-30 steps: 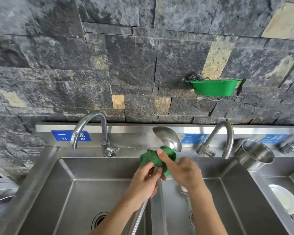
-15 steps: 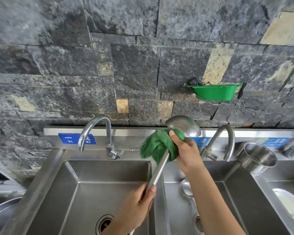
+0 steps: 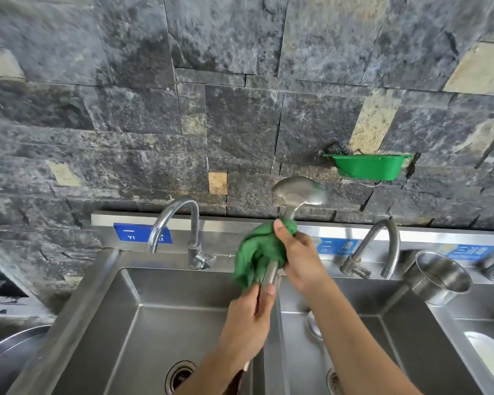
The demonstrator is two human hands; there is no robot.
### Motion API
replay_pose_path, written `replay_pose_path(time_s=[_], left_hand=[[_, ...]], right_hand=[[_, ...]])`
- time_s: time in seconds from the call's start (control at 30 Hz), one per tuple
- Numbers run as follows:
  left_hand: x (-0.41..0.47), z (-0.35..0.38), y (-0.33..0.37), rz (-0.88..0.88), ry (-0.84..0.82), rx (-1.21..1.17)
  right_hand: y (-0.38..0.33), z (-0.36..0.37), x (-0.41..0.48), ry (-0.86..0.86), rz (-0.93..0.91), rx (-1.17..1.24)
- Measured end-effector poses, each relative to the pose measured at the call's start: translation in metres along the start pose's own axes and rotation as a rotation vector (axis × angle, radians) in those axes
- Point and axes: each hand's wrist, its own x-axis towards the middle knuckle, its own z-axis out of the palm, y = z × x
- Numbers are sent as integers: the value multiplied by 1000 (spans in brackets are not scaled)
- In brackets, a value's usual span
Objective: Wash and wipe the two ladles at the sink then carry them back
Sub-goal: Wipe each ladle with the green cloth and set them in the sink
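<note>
A steel ladle (image 3: 298,192) stands upright above the divider between two sink basins, bowl at the top. My left hand (image 3: 250,323) grips its handle low down. My right hand (image 3: 300,258) holds a green cloth (image 3: 257,252) wrapped round the handle just below the bowl. A second ladle (image 3: 314,326) lies in the middle basin, mostly hidden behind my right forearm.
Steel sink (image 3: 97,283) with a left faucet (image 3: 177,223) and a middle faucet (image 3: 380,249). A steel pot (image 3: 437,277) sits on the ledge at right. A green basket (image 3: 368,166) hangs on the stone wall. A white dish (image 3: 491,357) lies in the right basin.
My left hand has slid up the handle toward the cloth. The cloth and right hand moved down from the bowl onto the upper handle, leaving the bowl bare.
</note>
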Motion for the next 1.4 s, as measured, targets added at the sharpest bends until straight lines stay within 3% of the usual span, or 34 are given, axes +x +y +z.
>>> replay_pose_path(time_s=[0.2,0.33,0.43,0.57,0.63,0.7,0.77,0.83,0.9,1.0,1.07,1.13,1.27,1.4], left_hand=[[-17,-3,8,-39,10,-82],[3,-9,16,-131,67,-119],[10,-11,22,-163,100,-124],[2,-20,32,-137,-22,-157],[-1,-39,35,-11,-56,9],[1,-59,36,180,54,284],[14,-72,44,247,202,325],[43,-78,61,163,217,285],[74,-78,83,-17,57,296],[102,-68,95,-320,-173,146],[104,-61,90,-405,-175,-31],[104,-57,93,-406,-127,-198],[140,-72,104,-386,138,-464],[169,-91,107,-397,295,-544]], right_hand=[[-14,11,9,65,-67,-70],[24,11,-12,-100,160,-323],[27,11,-23,-129,287,-489],[16,14,-31,-174,193,-274],[13,14,-32,-164,181,-190],[8,12,-31,-162,209,-96],[3,8,-30,-197,233,-82],[6,6,-33,-244,250,-112],[13,6,-40,-280,257,-171],[18,9,-54,-323,244,-241],[16,11,-61,-356,235,-269],[12,9,-71,-384,232,-317],[14,-11,-109,-472,298,-482],[1,-44,-144,-389,329,-402]])
